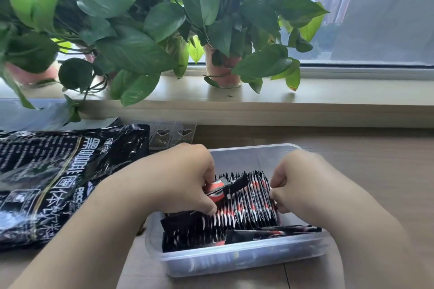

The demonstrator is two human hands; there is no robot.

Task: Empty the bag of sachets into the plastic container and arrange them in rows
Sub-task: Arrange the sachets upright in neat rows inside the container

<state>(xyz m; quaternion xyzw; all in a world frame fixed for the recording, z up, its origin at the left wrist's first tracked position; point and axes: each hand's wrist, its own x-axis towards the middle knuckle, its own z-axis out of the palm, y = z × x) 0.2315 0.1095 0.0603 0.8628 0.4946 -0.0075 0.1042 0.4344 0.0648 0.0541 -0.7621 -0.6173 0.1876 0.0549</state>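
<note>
Container: clear plastic container sits on the table, its near wall closest
Sachets: black-and-red sachets stand on edge in a tight row across its middle; a few lie flat in front
Left hand: left hand has its fingers curled, pinching a loose sachet across the row's left end
Right hand: right hand has its fingers curled, gripping the row's right end
Bag: black bag lies flat, left of the container
Surface: wood-grain tabletop
Room: potted plants on a windowsill, window behind
</note>
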